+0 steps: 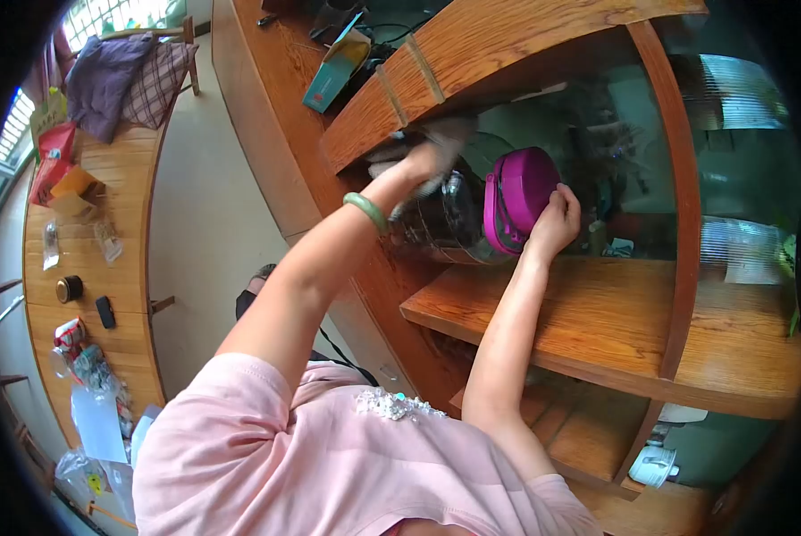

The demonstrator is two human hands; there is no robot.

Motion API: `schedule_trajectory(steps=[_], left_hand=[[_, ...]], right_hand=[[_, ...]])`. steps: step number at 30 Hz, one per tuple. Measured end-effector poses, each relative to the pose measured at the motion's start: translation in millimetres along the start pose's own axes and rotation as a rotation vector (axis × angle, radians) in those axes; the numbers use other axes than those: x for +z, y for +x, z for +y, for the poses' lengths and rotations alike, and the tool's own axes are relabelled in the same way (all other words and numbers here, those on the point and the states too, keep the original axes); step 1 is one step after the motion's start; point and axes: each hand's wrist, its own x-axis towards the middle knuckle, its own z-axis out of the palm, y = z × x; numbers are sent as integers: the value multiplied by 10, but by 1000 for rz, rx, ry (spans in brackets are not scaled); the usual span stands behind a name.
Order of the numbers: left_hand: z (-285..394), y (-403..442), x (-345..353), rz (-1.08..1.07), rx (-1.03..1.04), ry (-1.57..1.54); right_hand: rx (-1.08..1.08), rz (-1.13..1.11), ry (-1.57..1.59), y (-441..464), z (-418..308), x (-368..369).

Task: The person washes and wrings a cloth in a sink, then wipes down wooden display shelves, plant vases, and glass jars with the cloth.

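Note:
A large clear glass jar [440, 214] with a purple lid [527, 189] lies tilted at the wooden cabinet, its lid end toward the right. My right hand [557, 221] grips the lid's edge, fingers over the rim. On the other side, my left hand [431, 161], with a green bangle on the wrist, is at the jar's upper left and blurred by motion. Greyish cloth [454, 134] shows around its fingers, which are too smeared to make out.
Wooden shelf boards [588, 304] and an upright divider [673, 179] surround the jar. A teal box [338, 71] stands on the cabinet top. At left, a wooden table [123, 268] holds bags, a black phone [105, 312] and a round tin [70, 288].

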Motion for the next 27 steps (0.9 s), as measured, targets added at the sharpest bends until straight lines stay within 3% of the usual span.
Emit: schedule_trajectory(steps=[1, 2, 4, 5, 7, 9, 10, 11, 14, 16, 17, 19, 21, 22, 23, 25, 27], left_hand=[[-176, -24, 90, 210, 53, 283], [-184, -134, 130, 216, 50, 281], [-34, -520, 259, 377, -153, 166], [161, -679, 204, 551, -134, 225], [1187, -807, -740, 114, -870, -682], [715, -1013, 261, 517, -583, -423], [448, -999, 622, 679, -620, -913], [795, -1186, 478, 698, -494, -354], [817, -1257, 422, 533, -611, -532], [759, -1364, 644, 643, -452, -230], [592, -1361, 985, 654, -402, 239], [804, -1463, 1192, 820, -300, 318], [1114, -1589, 1076, 692, -329, -6], [1096, -1659, 1174, 652, -249, 228], [1075, -1696, 1158, 659, -252, 227], [995, -1780, 1065, 563, -273, -83], [830, -1744, 916, 461, -277, 85]], right_hand=[[37, -2, 6, 4, -25, -5], [30, -7, 5, 7, -39, -6], [55, 11, 21, -4, -51, 9], [52, 2, 24, 5, -40, 22], [49, 29, 26, 5, -1, 21], [57, 18, 25, -8, -13, 16], [63, 17, 24, -6, -30, 10], [60, 14, 25, -4, -53, 8], [97, 19, 38, -15, -79, 22], [61, 29, 37, -11, -59, 13], [53, 28, 45, -3, -81, 11], [84, 45, 5, -18, -122, 21], [58, 44, 40, 0, -68, 41], [37, 51, 64, 8, -27, 43], [31, 46, 65, 16, 19, 41], [19, 55, 56, 39, 35, 46], [24, 58, 67, 40, 32, 48]])
